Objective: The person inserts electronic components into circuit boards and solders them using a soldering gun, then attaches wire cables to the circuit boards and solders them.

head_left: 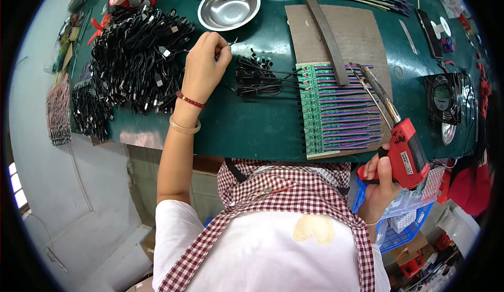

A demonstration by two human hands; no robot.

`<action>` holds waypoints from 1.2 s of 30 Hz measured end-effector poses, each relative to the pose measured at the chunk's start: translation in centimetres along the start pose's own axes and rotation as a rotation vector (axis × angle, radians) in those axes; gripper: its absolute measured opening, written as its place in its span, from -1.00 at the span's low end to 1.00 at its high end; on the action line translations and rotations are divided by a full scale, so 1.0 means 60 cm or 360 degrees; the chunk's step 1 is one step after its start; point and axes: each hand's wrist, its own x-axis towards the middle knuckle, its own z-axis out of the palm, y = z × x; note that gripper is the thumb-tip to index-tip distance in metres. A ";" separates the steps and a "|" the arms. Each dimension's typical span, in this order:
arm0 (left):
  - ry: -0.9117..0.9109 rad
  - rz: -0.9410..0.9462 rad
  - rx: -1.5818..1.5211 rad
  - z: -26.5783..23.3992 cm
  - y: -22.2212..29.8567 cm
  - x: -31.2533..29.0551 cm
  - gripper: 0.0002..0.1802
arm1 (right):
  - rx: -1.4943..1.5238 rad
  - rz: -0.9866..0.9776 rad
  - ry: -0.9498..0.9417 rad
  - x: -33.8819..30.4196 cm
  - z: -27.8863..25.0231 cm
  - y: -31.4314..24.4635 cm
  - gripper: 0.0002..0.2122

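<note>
Your left hand [206, 63] was curled nearly closed over the green table [252, 126], thumb and fingertips pinched together on a thin wire [231, 43] whose bare end poked out toward the steel bowl [229, 6]. That wire was small in the view, so how it ran under your palm could not be told. Just to the left of that hand lay a big heap of black cables [134, 55]; just to its right sat a small bundle of black leads [256, 75], their ends reaching to the green circuit boards [336, 111].

Your right hand [382, 179] was wrapped tight around the grip of a red soldering gun [405, 153], fingers closed around the handle. You held the gun at the near edge of the table, its long metal tip [367, 74] slanting up and away over the circuit boards, which lay on a brown board [341, 29]. A dark flat strip [323, 27] lay diagonally across that brown board and the top of the circuit boards. A small black fan [443, 97] stood to the right of the gun, well apart from your left hand.
</note>
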 end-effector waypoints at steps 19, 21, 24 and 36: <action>-0.0635 -0.0056 -0.0972 0.014 0.274 -0.089 -0.84 | -0.0492 0.0062 -0.0531 0.018 0.083 -0.013 -0.90; -0.0678 -0.0084 -0.1008 0.016 0.274 -0.089 -0.83 | -0.0337 0.0166 -0.0530 0.018 0.084 -0.024 -0.91; -0.0681 -0.0123 -0.1077 0.022 0.274 -0.095 -0.83 | -0.0174 0.0265 -0.0440 0.015 0.082 -0.025 -0.90; -0.0392 0.0265 -0.0590 0.033 0.279 -0.099 -0.80 | -0.0243 0.0207 -0.0333 0.025 0.076 -0.013 -0.86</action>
